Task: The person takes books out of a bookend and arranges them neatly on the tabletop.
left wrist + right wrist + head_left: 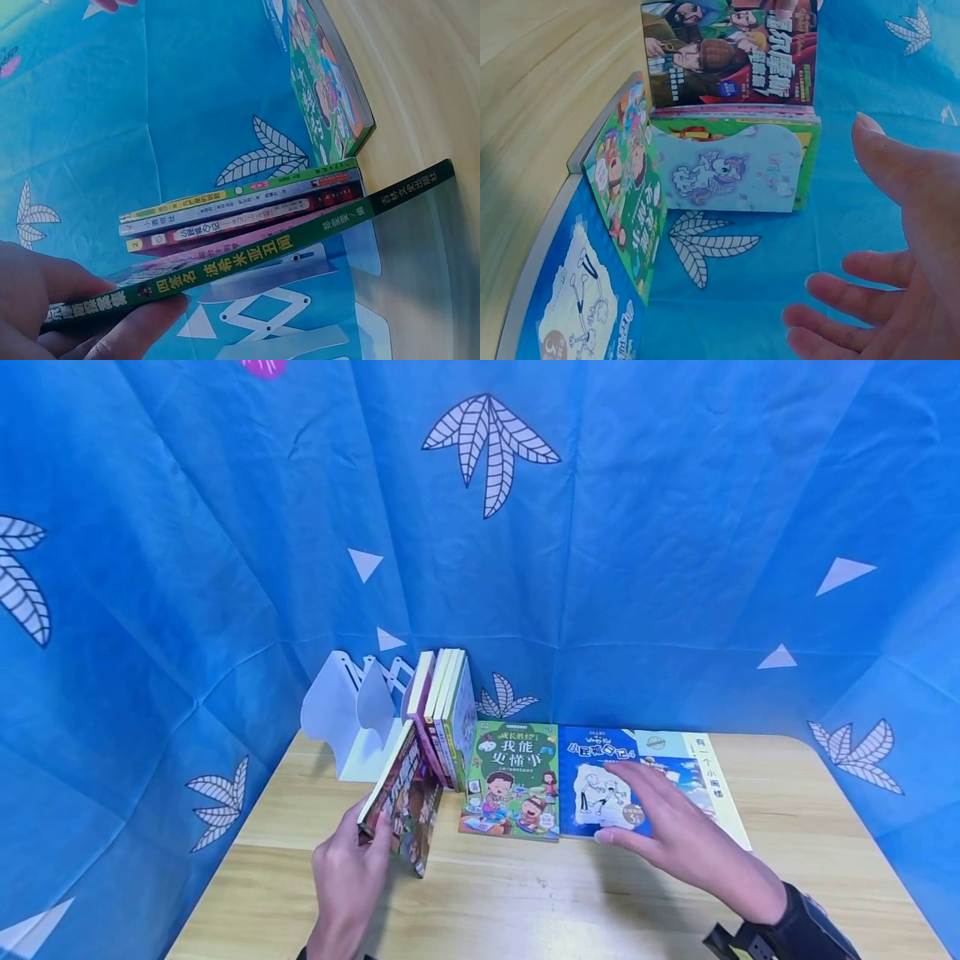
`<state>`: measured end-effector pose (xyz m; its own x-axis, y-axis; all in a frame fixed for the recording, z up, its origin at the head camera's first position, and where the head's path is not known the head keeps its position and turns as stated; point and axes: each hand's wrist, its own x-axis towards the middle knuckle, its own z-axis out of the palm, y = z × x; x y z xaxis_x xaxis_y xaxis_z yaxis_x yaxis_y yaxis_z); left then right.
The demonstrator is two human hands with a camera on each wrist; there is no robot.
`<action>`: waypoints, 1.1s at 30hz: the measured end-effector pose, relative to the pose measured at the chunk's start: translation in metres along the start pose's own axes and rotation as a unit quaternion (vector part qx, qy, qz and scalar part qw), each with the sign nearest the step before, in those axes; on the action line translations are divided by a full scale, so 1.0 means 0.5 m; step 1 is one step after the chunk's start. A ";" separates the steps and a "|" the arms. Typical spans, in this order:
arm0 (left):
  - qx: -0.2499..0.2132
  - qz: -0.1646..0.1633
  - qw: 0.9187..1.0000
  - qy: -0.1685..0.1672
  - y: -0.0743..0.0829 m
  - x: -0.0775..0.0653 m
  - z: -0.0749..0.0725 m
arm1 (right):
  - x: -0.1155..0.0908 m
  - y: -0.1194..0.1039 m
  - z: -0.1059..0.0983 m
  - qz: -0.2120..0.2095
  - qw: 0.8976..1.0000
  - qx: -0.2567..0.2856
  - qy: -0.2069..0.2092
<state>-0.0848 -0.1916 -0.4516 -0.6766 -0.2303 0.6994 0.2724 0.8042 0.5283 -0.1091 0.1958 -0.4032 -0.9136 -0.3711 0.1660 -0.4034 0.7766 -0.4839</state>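
My left hand (347,868) pinches a dark-green-spined book (255,264) between thumb and fingers. The book is tilted, in front of the row of upright books (450,718); its illustrated cover (727,56) shows in the right wrist view. Those books stand in a white expanding book rack (337,718), whose unicorn-printed end panel (727,169) shows at one side. Over the blue book (588,760) hovers my right hand (671,831), thumb and fingers spread and nothing between them. To the left of the blue book lies a green children's book (517,781), cover up.
A pale book (716,777) lies at the right, partly behind my right hand. Under everything is a light wooden table (495,902). Blue patterned cloth (637,543) hangs behind the table and along its sides. Unfilled rack sections are left of the upright books.
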 end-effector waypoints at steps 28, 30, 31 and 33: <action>-0.030 0.093 0.995 0.027 0.046 -0.015 -0.041 | 0.002 -0.014 0.007 -0.006 1.000 0.022 -0.013; -0.041 0.099 0.994 0.024 0.049 -0.015 -0.041 | 0.001 -0.015 0.007 -0.004 1.000 0.025 -0.016; -0.046 0.098 0.994 0.020 0.051 -0.014 -0.043 | 0.001 -0.015 0.007 -0.004 0.999 0.027 -0.017; -0.057 0.101 0.993 0.011 0.056 -0.013 -0.045 | 0.000 -0.016 0.007 -0.003 0.999 0.032 -0.018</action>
<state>-0.0576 -0.1800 -0.4307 -0.5854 -0.0834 0.8065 0.4780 0.7679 0.4264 -0.1056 0.1875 -0.4024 -0.9082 -0.3950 0.1382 -0.4039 0.7410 -0.5364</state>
